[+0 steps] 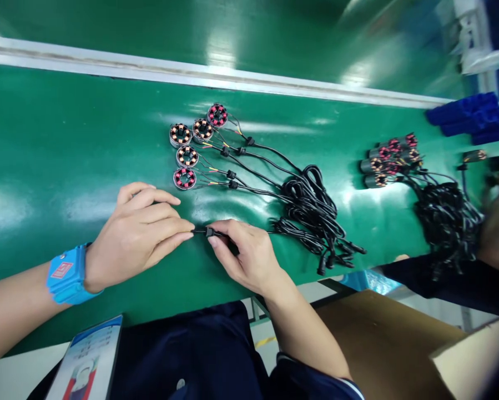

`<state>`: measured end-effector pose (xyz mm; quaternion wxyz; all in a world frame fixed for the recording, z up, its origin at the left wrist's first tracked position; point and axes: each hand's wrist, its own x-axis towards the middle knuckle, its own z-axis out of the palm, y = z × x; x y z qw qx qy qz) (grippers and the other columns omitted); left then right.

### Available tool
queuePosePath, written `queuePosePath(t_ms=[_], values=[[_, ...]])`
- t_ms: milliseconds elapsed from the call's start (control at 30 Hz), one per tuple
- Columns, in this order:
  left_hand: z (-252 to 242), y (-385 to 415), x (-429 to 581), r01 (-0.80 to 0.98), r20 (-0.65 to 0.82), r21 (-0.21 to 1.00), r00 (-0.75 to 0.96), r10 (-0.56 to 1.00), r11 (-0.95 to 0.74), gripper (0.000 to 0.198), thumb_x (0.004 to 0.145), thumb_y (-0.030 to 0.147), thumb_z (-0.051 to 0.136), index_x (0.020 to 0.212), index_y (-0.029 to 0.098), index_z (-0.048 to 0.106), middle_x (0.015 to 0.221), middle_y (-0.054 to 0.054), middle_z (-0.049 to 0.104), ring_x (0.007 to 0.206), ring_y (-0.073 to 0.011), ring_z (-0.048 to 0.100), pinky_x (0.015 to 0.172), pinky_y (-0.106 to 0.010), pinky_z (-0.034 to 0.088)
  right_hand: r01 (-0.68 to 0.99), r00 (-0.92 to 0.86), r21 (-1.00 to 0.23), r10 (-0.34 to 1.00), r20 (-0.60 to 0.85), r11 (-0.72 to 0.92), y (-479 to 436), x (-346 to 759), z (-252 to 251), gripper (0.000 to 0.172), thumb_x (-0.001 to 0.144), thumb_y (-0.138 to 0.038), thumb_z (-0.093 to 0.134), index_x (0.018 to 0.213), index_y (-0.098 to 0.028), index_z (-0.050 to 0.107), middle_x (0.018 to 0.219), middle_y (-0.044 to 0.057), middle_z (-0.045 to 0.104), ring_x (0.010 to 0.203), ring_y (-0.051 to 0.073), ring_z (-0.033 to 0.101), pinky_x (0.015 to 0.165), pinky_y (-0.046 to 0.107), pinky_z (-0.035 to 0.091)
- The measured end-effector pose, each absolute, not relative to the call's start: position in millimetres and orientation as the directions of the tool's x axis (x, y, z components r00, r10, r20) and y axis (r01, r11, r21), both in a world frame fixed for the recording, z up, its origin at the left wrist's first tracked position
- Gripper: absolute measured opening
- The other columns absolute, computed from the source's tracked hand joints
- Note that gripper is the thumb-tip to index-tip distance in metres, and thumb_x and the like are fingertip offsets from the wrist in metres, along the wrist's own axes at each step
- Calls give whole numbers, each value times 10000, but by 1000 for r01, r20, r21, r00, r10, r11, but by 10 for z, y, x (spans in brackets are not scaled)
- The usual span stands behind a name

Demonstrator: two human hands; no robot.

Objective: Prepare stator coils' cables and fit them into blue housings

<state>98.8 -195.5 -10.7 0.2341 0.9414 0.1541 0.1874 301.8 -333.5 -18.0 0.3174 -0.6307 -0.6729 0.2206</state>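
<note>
My left hand (143,233), with a blue wrist strap (68,275), pinches one end of a small black cable connector (203,231) on the green belt (45,139). My right hand (243,253) grips the other end of that connector, fingers closed on its black cable. Just beyond my hands lie several round coil rings (191,144) in a cluster. Their thin coloured wires run right into a tangle of black cables (311,214).
A second pile of coil parts (388,158) with black cables (447,216) lies at the right, beside another person's arm (497,222). Blue trays (474,116) stand at the far right. A metal rail (191,72) borders the belt's far side. A printed card (86,358) and a cardboard box (382,344) are near me.
</note>
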Motion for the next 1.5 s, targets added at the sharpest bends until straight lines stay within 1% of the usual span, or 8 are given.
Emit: queuePosePath(t_ms=[100,333,633,1100,1233,1333,1400,1500], values=[[-118,-1958,979,192,290,496,883,370,-847,81,959,275,662,1025,283,710,939,38,773,1081,-255,659,996,-491,387,716,-23,-686,986,162,130,-3345,3026,-202,165,1018,-209,560,1151,-161,646,948,28,735,785,118,682,742,238,547],[-130,-1958,985,181,303,506,878,370,-843,68,956,260,665,1011,265,705,926,32,767,1085,-255,653,975,-472,394,733,-24,-663,981,193,148,-3365,3026,-238,220,1009,-196,591,1191,-122,689,812,21,702,658,105,620,642,234,525],[-146,-1956,973,157,311,505,884,348,-849,66,966,252,658,1026,272,679,903,43,758,1099,-240,625,947,-449,372,749,-36,-644,979,201,159,-3362,2999,-249,239,1013,-197,590,1227,-143,681,908,17,766,653,107,662,632,252,538],[-139,-1969,983,144,320,512,883,344,-847,71,989,259,615,1010,271,682,889,48,759,1093,-234,639,935,-432,373,781,-27,-609,982,186,137,-3347,2976,-244,268,1019,-247,591,1252,-171,699,675,-31,667,569,90,579,597,235,485],[-93,-1933,957,148,286,522,897,336,-840,171,966,399,653,1058,257,677,984,5,754,1149,-266,626,960,-460,381,775,-4,-611,968,251,162,-3376,3011,-174,328,971,-384,662,1228,-187,712,843,36,703,777,156,628,765,315,533],[-20,-1827,948,217,276,539,868,414,-814,223,977,425,623,1097,241,662,1065,-37,724,1112,-270,640,945,-459,414,782,84,-608,945,317,134,-3380,3110,-48,242,971,-289,641,1192,-222,716,1034,72,701,949,203,644,865,385,534],[21,-1722,974,288,259,496,851,456,-819,217,1001,386,578,1137,234,651,1094,-59,699,1059,-270,641,899,-449,432,835,125,-543,932,341,86,-3331,3205,43,237,967,-191,622,1179,-251,708,1040,64,694,956,208,650,858,388,538],[37,-1559,1081,331,231,363,873,429,-871,249,1007,395,548,1168,230,644,1145,-88,664,1015,-291,615,810,-435,433,911,64,-406,952,298,65,-3157,3330,135,257,955,-201,649,1209,-224,682,1101,90,685,1011,248,645,885,421,547]])
